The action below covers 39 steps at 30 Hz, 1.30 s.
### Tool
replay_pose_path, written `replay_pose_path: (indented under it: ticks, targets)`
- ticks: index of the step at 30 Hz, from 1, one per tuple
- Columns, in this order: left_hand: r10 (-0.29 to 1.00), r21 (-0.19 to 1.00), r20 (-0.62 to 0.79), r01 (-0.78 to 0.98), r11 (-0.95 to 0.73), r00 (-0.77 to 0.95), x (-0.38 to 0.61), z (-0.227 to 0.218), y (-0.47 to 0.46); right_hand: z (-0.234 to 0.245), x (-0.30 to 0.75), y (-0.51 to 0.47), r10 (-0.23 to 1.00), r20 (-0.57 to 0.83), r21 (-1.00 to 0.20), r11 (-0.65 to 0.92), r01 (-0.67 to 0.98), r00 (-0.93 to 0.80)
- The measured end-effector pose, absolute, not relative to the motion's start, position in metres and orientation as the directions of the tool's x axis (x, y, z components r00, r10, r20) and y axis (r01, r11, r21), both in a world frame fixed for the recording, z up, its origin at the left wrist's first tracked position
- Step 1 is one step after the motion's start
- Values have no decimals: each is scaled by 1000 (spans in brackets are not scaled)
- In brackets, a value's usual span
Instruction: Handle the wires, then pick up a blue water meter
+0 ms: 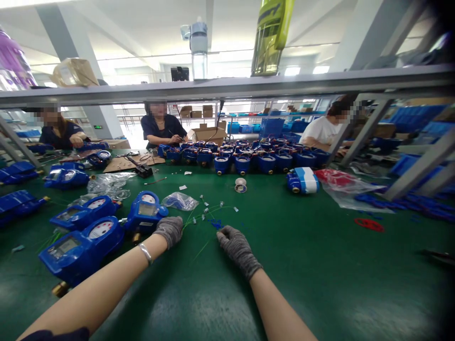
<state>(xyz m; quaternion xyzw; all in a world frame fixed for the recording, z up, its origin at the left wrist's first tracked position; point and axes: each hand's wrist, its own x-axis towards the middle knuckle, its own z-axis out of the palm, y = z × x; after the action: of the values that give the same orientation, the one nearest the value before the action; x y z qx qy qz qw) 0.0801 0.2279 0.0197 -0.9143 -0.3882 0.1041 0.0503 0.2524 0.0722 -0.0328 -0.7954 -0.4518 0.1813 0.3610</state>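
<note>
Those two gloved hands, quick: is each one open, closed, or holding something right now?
Left hand: curled shut, resting by a blue meter; whether it grips the thin green wires cannot be told.
Right hand: fingers loosely bent on the green table, holding nothing visible.

Green table (320, 265): gloved left hand (169, 230) rests loosely curled beside a blue meter (145, 211), gloved right hand (237, 248) lies palm down, fingertips at small blue bits (215, 224) and thin green wires (206, 213) between the hands; whether either hand pinches a wire can't be told. More blue meters (81, 248) lie left, a clear plastic bag (179, 201) and a small metal spool (241, 185) sit further out, a blue-and-white meter (303, 180) right of the spool. A row of blue meters (249, 158) lines the far edge, three other people sit behind it, and bottles (199, 47) stand on the overhead shelf.
</note>
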Motion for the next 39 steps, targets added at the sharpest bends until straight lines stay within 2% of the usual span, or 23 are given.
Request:
replay_pose_path:
  ticks: [4,8,11,14,18,24,31,35,39]
  targets:
    - [759,-163,-156,742,-651,632,76,48,224,-35,254,73,851,43,-753,-317,577,523]
    - [715,-64,-134,714,-697,686,64,89,226,-34,254,72,850,45,-750,-318,579,525]
    - [681,15,-65,683,-730,729,68,110,232,-32,253,72,850,47,-750,-317,581,524]
    - [680,62,7,679,-732,733,95,111,239,-31,251,71,851,45,-750,-317,580,523]
    - [687,92,-8,685,-723,727,148,87,241,-30,253,71,847,52,-751,-316,580,528]
    - [692,32,-88,697,-717,716,177,58,217,-30,257,71,837,56,-757,-320,570,545]
    - [673,-65,-188,675,-735,716,147,55,193,-30,260,71,837,58,-778,-303,550,543]
    - [710,-120,-249,707,-697,658,135,47,205,-34,262,72,844,49,-793,-293,534,535]
    - [779,-163,-216,765,-623,588,127,42,221,-36,263,73,845,47,-803,-285,524,532]
